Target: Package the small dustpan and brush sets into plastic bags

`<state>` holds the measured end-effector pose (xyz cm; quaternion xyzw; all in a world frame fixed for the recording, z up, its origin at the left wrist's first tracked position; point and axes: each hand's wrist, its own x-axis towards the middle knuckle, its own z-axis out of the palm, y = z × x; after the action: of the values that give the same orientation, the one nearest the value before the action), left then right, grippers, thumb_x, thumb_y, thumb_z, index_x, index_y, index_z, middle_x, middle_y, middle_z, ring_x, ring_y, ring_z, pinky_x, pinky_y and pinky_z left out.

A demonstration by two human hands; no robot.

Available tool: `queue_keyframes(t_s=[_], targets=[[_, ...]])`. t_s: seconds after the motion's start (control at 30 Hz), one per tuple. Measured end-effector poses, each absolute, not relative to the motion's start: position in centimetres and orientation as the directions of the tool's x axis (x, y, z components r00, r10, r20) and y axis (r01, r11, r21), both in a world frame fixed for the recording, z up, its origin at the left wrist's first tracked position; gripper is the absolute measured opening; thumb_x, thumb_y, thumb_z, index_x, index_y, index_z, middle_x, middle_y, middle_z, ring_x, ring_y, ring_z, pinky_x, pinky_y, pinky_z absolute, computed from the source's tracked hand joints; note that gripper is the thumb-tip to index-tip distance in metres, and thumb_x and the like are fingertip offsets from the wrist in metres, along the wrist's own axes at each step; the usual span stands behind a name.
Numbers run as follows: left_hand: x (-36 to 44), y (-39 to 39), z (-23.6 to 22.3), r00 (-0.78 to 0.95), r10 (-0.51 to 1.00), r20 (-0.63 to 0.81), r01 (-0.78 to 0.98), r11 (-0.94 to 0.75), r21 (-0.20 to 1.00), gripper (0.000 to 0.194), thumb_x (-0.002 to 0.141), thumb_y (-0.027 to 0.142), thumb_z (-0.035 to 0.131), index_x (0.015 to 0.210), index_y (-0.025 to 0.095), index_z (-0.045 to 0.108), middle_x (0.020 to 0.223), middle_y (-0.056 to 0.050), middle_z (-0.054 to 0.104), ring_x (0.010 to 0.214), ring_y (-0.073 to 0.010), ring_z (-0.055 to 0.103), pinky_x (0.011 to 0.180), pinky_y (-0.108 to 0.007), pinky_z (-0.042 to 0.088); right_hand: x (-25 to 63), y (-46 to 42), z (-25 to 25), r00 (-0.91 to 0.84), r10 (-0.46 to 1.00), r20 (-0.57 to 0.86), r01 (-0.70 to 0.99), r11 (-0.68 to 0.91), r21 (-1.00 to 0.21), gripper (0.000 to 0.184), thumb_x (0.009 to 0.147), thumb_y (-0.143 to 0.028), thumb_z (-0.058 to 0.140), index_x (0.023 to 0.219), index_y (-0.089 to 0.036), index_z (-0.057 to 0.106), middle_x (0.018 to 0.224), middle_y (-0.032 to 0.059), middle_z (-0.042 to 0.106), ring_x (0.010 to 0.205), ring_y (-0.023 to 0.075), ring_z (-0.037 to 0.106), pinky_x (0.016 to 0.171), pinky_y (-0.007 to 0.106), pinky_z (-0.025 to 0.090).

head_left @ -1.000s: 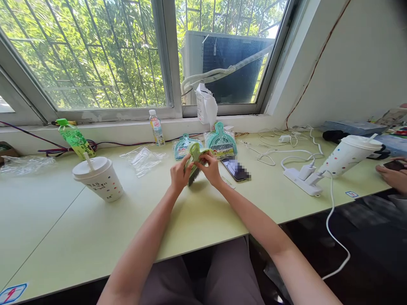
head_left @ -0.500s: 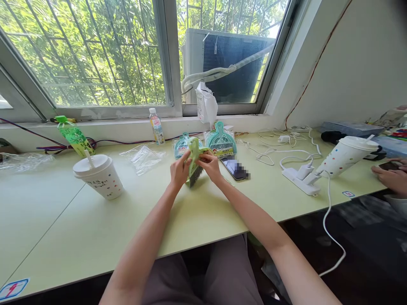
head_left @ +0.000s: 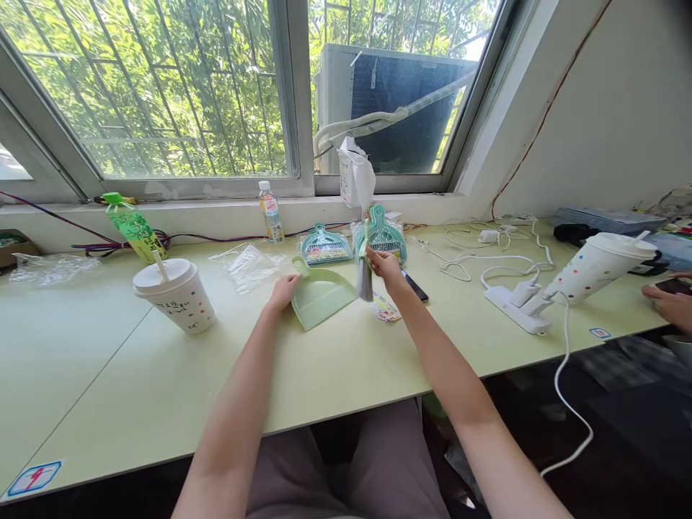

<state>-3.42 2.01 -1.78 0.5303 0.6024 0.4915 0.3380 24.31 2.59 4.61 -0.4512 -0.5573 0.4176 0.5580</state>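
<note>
A light green dustpan (head_left: 323, 297) lies on the table in front of me, its handle toward the window. My left hand (head_left: 285, 291) grips its left edge. A small hand brush (head_left: 365, 280) with grey bristles is upright in my right hand (head_left: 385, 265), just right of the dustpan and apart from it. Beneath my right wrist is a colourful printed card (head_left: 385, 310). Behind my hands are two teal dustpan-and-brush sets, one on the left (head_left: 325, 245) and one on the right (head_left: 386, 234), partly hidden by the brush.
A phone (head_left: 415, 285) lies beside my right forearm. Left are a lidded white cup (head_left: 178, 299), a green bottle (head_left: 135, 229) and clear plastic wrap (head_left: 249, 265). A power strip (head_left: 516, 311) with cables and another cup (head_left: 600, 267) are right. A co-worker's hand (head_left: 670, 306) holds a phone.
The brush and dustpan, held together before, are now apart. My left hand has moved left with the dustpan, now on the table; my right has moved right with the brush. The card now shows.
</note>
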Motion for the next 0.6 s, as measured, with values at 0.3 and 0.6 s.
queue_keyframes(t_s=[0.3,0.6], targets=[[-3.3,1.9,-1.9,-0.133,0.969,0.209,0.646,-0.075,0.76,0.038,0.078,0.052,0.053,0.081,0.022,0.075,0.111,-0.007,0.07,0.107,-0.0301,0.057,0.087,-0.033,0.042,22.3,2.3,2.1,-0.101,0.948,0.301,0.801,0.257,-0.541,0.037,0.071,-0.055,0.071,0.06,-0.019,0.071,0.064,0.0084,0.068,0.072,0.0213,0.063,0.064,0.027,0.04],[-3.8,2.4,-2.3,-0.08,0.975,0.206,0.644,-0.107,0.758,0.033,0.076,0.047,0.055,0.081,0.021,0.075,0.111,-0.007,0.069,0.109,-0.0276,0.057,0.093,-0.033,0.04,20.8,1.1,1.8,-0.149,0.945,0.292,0.931,0.233,-0.28,0.046,0.085,-0.059,0.053,0.081,-0.02,0.074,0.085,0.0093,0.073,0.084,0.0201,0.066,0.07,0.025,0.042]])
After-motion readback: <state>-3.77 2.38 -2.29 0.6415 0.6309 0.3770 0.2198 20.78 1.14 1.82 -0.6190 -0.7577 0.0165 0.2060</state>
